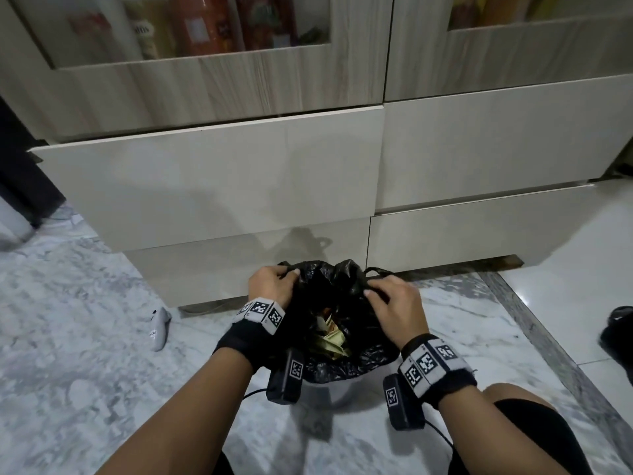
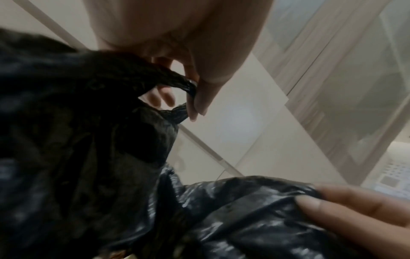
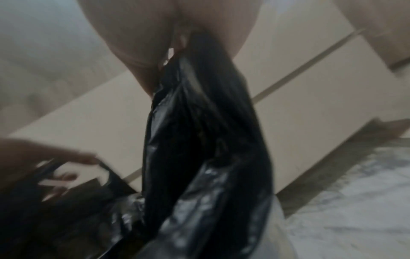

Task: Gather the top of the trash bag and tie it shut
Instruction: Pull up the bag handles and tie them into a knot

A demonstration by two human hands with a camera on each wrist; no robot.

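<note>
Head view: both hands on bag rim, top not tied

Left wrist view shows your left hand (image 2: 199, 57) with fingers (image 2: 200, 98) curled, pinching a twisted handle loop (image 2: 177, 82) of the black trash bag (image 1: 346, 286). Your right hand (image 1: 397, 303) has fingers curled round bunched plastic at the bag's right rim; the right wrist view is blurred, but plastic runs up into the fist. Bag mouth gapes between your hands, paper scraps (image 1: 330, 337) visible inside. The bag sits in a pale bin (image 1: 329, 394) on the marble floor (image 1: 85, 354), close to the cabinet drawers (image 1: 205, 186). White remote-like object (image 1: 160, 329) lies well to your left, dark object (image 1: 620, 334) at the right edge. Open floor on both sides.
</note>
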